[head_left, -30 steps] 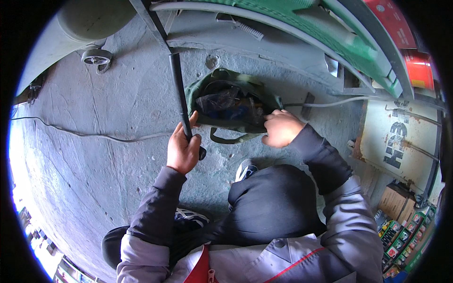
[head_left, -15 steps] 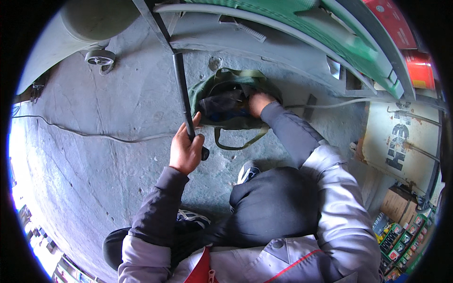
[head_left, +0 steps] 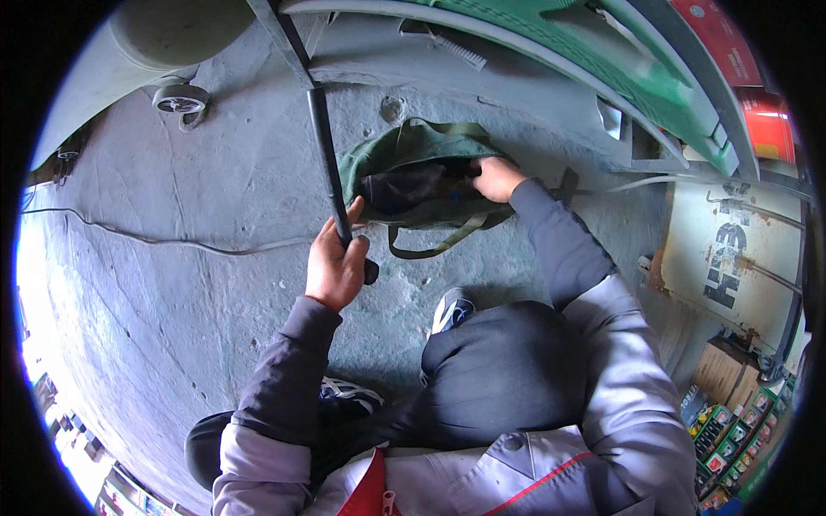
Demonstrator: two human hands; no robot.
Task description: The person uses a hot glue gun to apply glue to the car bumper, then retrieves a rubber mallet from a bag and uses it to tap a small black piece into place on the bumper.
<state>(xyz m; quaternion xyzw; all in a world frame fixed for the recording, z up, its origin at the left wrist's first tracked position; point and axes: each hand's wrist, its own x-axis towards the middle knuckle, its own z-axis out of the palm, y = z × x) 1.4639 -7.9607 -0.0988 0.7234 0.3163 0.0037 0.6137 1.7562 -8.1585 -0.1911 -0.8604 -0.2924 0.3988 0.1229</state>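
Note:
A green fabric bag (head_left: 370, 168) lies open on the floor in front of me, its strap handle (head_left: 439, 245) drooping over the near side. Dark contents, hard to make out, show inside. My right hand (head_left: 496, 180) is at the bag's right end, fingers curled at the opening; whatever they hold is hidden. To the left, my left hand (head_left: 335, 265) is around the lower end of a black handle (head_left: 325, 146), thumb over it and fingers behind. The left fingertips come close to the bag's left rim.
The handle joins a grey metal bar (head_left: 282, 39) above. A green mesh panel (head_left: 585, 52) spans the far right. At the upper left stands a caster wheel (head_left: 181, 101). A cable (head_left: 172, 241) crosses the floor. Boxes (head_left: 727, 374) and a whitish panel (head_left: 731, 258) are at right.
My right hand has drawn back to the right, out of the bag's inside to its right rim. The bag's opening has shifted shape, its near edge leaning lower right. The left hand barely moved.

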